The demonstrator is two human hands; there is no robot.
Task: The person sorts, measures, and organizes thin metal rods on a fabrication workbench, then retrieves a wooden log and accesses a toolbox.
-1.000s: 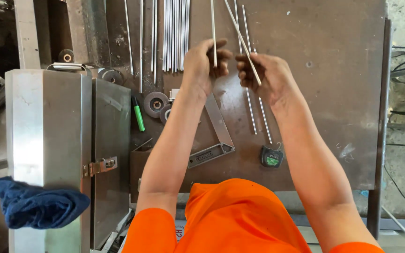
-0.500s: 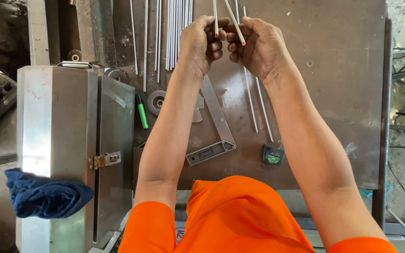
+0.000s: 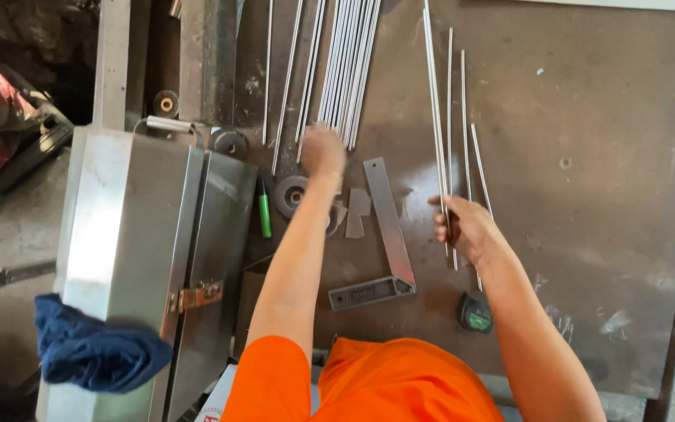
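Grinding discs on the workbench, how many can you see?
3, maybe more hidden. One small disc lies at the bench's far left edge, one disc by the steel box's top corner, and one disc beside the left forearm, near the green marker.

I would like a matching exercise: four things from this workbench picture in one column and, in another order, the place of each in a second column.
Things:
1. blue cloth
2. green marker
3. tape measure
4. steel square

Places:
A. between the two forearms
B. on the metal box
C. below the right hand, near the table's front edge
D. just right of the metal box, left of the left hand's forearm

Pairs: 1-B, 2-D, 3-C, 4-A
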